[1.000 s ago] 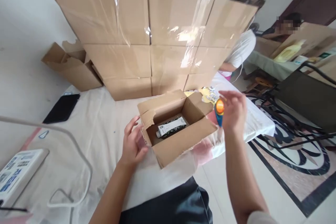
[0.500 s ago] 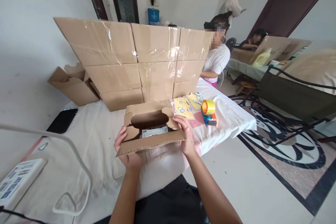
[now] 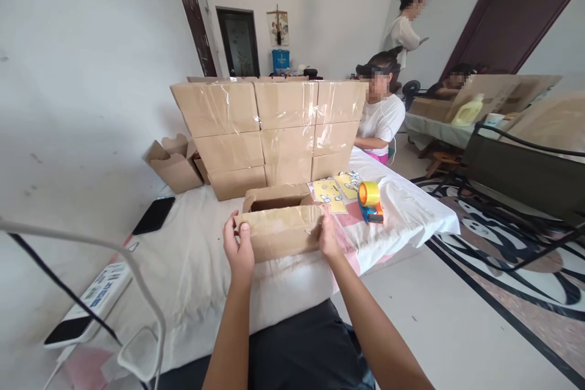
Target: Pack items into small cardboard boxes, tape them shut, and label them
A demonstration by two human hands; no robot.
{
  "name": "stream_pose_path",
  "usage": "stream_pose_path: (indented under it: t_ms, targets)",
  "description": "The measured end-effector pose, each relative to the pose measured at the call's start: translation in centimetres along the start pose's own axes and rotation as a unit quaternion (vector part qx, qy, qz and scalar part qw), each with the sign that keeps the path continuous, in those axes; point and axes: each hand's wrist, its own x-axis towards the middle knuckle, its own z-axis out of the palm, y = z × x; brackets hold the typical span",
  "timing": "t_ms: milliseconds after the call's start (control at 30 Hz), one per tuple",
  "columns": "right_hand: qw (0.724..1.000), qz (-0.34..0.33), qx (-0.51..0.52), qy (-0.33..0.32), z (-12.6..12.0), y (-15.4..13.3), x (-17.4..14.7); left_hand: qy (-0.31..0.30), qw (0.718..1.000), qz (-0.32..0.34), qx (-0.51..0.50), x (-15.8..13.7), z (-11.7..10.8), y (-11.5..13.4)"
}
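A small cardboard box (image 3: 286,234) sits on the cloth-covered table in front of me. Its top is partly uncovered, showing a dark gap behind the near flap, and the contents are hidden. My left hand (image 3: 240,247) grips the left end, thumb on the near face and fingers bent round the edge. At the opposite end, my right hand (image 3: 329,234) holds the box, with its fingers partly hidden behind the corner. Right of the box stands a tape dispenser (image 3: 371,210) with a yellow tape roll, close to yellow patterned sheets (image 3: 329,195).
Taped cardboard panels (image 3: 287,128) stand upright behind the box. An open carton (image 3: 176,164) is at the left wall. A black phone (image 3: 154,215), a power strip (image 3: 98,292) and cables lie left. Other people are beyond, one seated in a white shirt (image 3: 381,122); a folding chair (image 3: 507,183) stands right.
The box's near flap, earlier folded outward, now stands up, hiding the white printed item inside. Both hands have shifted to the box's ends. My view has tilted upward and turned left.
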Motion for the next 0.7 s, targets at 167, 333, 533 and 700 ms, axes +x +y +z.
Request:
stream_pose_path:
  t_ms: [167,333,533,700]
  targets:
    - [1.0,-0.001,0.023,0.008,0.2,-0.1,-0.3,0.034,0.999,-0.027,-0.024,0.5,0.5,0.3]
    - [0.999,0.019,0.026,0.026,0.3,0.0,-0.3,-0.001,1.0,-0.017,-0.025,1.4,0.8,0.2]
    - [0.999,0.014,0.036,-0.003,0.0,0.1,-0.1,-0.065,0.99,0.113,0.056,2.3,-0.2,-0.3]
    - [1.0,-0.016,-0.009,-0.013,-0.1,1.0,0.0,-0.072,0.988,0.118,0.069,1.4,-1.3,-0.1]
